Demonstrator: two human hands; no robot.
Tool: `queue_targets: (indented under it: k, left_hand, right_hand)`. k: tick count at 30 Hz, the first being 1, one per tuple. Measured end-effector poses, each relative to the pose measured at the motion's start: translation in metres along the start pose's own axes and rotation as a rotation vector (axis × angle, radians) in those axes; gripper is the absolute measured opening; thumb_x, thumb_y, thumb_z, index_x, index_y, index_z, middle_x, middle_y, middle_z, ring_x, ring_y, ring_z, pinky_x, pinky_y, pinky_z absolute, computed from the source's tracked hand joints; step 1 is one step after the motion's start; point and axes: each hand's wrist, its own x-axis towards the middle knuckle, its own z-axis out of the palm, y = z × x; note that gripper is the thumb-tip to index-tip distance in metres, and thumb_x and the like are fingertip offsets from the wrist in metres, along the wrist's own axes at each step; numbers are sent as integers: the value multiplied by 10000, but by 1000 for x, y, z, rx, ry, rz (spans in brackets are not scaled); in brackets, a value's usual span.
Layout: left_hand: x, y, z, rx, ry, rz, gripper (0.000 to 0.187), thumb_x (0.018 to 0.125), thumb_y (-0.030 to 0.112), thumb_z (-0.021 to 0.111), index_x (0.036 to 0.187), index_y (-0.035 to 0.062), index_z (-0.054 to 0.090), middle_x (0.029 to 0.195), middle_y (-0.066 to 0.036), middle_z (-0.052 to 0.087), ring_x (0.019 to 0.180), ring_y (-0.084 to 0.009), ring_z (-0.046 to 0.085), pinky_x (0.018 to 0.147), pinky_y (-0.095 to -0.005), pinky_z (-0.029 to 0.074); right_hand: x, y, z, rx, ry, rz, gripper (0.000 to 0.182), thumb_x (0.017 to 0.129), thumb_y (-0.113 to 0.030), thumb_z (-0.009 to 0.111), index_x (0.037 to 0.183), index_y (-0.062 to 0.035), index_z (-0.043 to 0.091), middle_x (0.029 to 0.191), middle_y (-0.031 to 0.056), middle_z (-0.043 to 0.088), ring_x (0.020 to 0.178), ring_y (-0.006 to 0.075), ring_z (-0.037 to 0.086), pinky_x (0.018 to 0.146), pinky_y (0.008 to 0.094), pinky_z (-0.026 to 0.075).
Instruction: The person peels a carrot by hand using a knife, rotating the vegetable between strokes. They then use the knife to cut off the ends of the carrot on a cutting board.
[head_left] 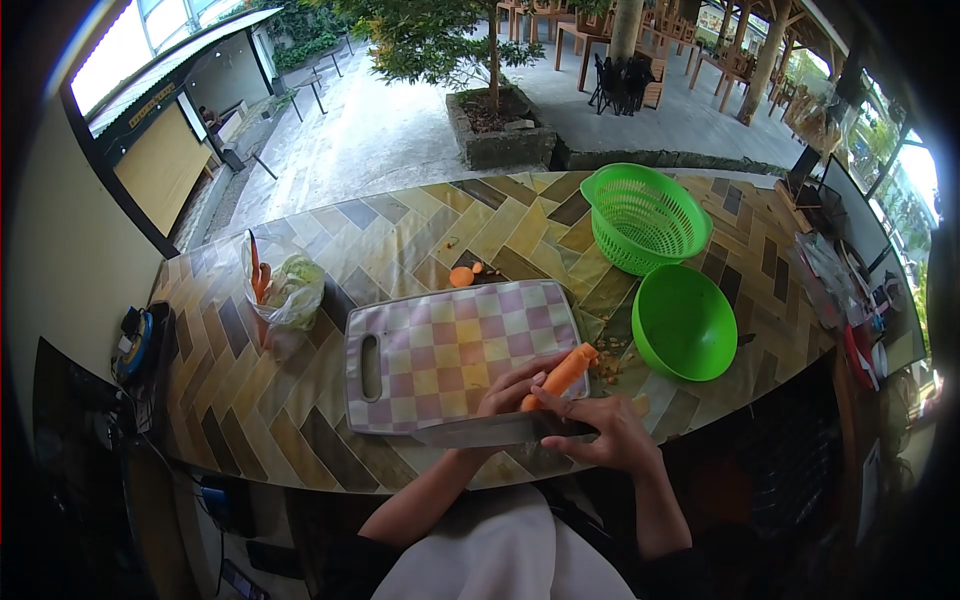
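An orange carrot (567, 371) slants over the right end of a checkered cutting board (425, 350). My left hand (508, 392) is closed around its lower part. Gripped in my right hand (606, 430) is a large knife (478, 431), its wide blade pointing left along the board's near edge. The thumb and fingers of that hand lie close to the carrot's lower end. Most of the knife's handle is hidden by my hand. Small orange scraps (608, 366) lie on the table just right of the carrot.
A green colander (645, 220) stands at the back right, with a green bowl (684, 322) in front of it. A plastic bag (297, 292) with carrots and a pale green vegetable sits at left. Carrot pieces (462, 276) lie behind the board on the patterned table (250, 400).
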Motion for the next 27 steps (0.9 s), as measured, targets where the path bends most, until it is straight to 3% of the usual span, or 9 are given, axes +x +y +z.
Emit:
queue_targets:
  k: [1, 5, 9, 11, 13, 19, 22, 25, 27]
  left_hand:
    - [1, -1, 0, -12, 0, 41, 559, 828, 250, 723, 1285, -30, 565, 1345, -221, 535, 1187, -340, 587, 961, -416, 515]
    - [8, 19, -2, -147, -23, -169, 494, 882, 198, 682, 1313, 1, 543, 1359, -229, 516, 1191, -347, 583, 959, -422, 520]
    - [11, 23, -2, -221, -12, -63, 422, 964, 181, 576, 1350, 23, 509, 1387, -232, 483, 1195, -340, 579, 981, -423, 513]
    - [10, 19, -3, -234, -26, -110, 400, 999, 201, 515, 1358, 25, 501, 1398, -229, 472, 1211, -334, 567, 1000, -420, 501]
    - [3, 6, -4, -386, -14, -308, 401, 1021, 234, 466, 1357, 18, 501, 1405, -222, 467, 1237, -325, 547, 1021, -412, 486]
    - [2, 6, -3, -33, -55, -124, 458, 1014, 270, 480, 1373, -16, 475, 1421, -186, 466, 1314, -274, 475, 1075, -377, 426]
    - [7, 21, 3, -613, 28, -487, 502, 986, 270, 529, 1404, 5, 445, 1434, -181, 455, 1320, -249, 469, 1088, -372, 408]
    - [9, 31, 4, -583, 95, -666, 522, 976, 263, 529, 1429, 28, 417, 1439, -171, 450, 1294, -232, 486, 1062, -361, 421]
    - [12, 36, 4, -661, 167, -735, 519, 978, 266, 514, 1434, 42, 412, 1385, -154, 491, 1220, -221, 534, 983, -343, 475]
  right_hand:
    - [0, -1, -1, 2, -11, 7, 620, 791, -317, 762, 1363, -179, 567, 773, 95, 670, 653, 240, 637, 696, 324, 506]
    - [1, 2, 1, 0, -6, -24, 610, 794, -325, 763, 1354, -171, 575, 791, 106, 679, 675, 254, 650, 701, 324, 508]
    - [1, 3, 9, -27, 51, -47, 583, 808, -326, 755, 1341, -161, 586, 812, 110, 690, 691, 267, 661, 690, 328, 514]
    - [1, 3, 12, -46, 78, -52, 566, 815, -324, 750, 1333, -160, 593, 817, 109, 692, 691, 269, 662, 678, 330, 517]
    - [1, 1, 14, -78, 90, -49, 550, 821, -319, 745, 1326, -161, 598, 815, 106, 691, 685, 268, 660, 661, 332, 520]
    - [2, -2, 24, -277, 178, -81, 519, 815, -312, 749, 1295, -155, 627, 726, 69, 644, 606, 212, 624, 577, 333, 493]
    - [2, 7, 34, -277, 283, -121, 498, 853, -375, 699, 1305, -181, 621, 660, 30, 581, 536, 200, 572, 527, 331, 482]
    - [4, 7, 43, -131, 360, -88, 411, 880, -275, 704, 1251, -106, 654, 682, 28, 618, 539, 145, 563, 505, 274, 433]
    - [2, 13, 56, 293, 472, 114, 381, 927, -258, 659, 1267, -88, 641, 664, -12, 570, 530, 91, 512, 487, 241, 385]
